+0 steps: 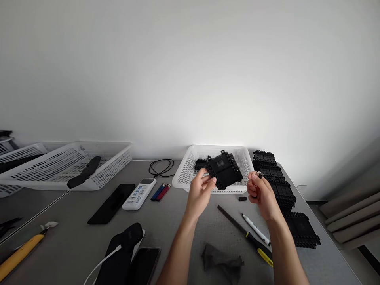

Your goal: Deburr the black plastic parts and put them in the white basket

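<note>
My left hand (199, 194) is closed on the lower left edge of a black plastic panel (226, 171), thumb on its face. Toothed clips line two sides of the panel, which is tilted in the air before a white basket (181, 180). To the right, my right hand (265, 194) is wrapped around a small lighter (259, 174); its metal and black top shows above the fingers, and most of its body is hidden. The right hand is apart from the panel. A small black block (242, 198) lies on the table below and between the hands.
Stacks of black panels (282, 192) line the right edge. A file (234, 219), marker (255, 228) and dark cloth (222, 263) lie in front. Leftward are two lighters (160, 192), a power bank (139, 194), phones (111, 204), a cable (162, 168) and baskets (115, 164).
</note>
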Demonstrator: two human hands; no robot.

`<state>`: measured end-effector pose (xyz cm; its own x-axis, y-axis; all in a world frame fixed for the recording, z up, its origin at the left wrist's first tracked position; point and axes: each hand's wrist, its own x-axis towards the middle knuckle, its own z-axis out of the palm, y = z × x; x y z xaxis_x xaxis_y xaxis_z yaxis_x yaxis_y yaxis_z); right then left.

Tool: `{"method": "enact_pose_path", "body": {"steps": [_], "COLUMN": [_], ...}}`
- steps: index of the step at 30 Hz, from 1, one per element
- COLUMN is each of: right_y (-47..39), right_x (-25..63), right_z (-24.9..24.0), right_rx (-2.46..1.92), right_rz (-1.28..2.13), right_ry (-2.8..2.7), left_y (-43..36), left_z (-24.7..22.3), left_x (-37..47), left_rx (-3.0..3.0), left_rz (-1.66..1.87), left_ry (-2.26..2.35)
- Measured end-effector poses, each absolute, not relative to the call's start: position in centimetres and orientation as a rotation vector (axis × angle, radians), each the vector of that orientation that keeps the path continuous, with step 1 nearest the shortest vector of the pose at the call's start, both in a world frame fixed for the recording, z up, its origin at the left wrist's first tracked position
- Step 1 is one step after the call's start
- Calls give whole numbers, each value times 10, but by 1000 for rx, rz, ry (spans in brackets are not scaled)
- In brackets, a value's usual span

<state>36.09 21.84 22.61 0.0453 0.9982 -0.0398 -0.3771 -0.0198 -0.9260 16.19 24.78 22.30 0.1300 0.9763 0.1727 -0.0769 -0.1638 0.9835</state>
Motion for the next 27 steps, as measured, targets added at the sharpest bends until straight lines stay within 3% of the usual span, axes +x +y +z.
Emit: {"method": "enact_pose_path", "body": {"steps": [5, 14, 22, 27], "right_y": [224, 219, 214, 218], "right_x": [359, 351, 345, 349], "right_z": [219, 222, 226, 225], "right_rx": [-1039, -751, -772, -814], "right_rz": [1550, 2044, 1784, 1438], "right_ry": [-854, -714, -627, -784], "left_y": [250, 245, 249, 252], "left_z": [220, 224, 224, 226], "left_x": [162, 166, 161, 154], "left_rx": [1281, 1517, 1395, 1203], "left_rz": [1408, 1471, 1427, 1358], "left_ry": [840, 770, 841, 884]}}
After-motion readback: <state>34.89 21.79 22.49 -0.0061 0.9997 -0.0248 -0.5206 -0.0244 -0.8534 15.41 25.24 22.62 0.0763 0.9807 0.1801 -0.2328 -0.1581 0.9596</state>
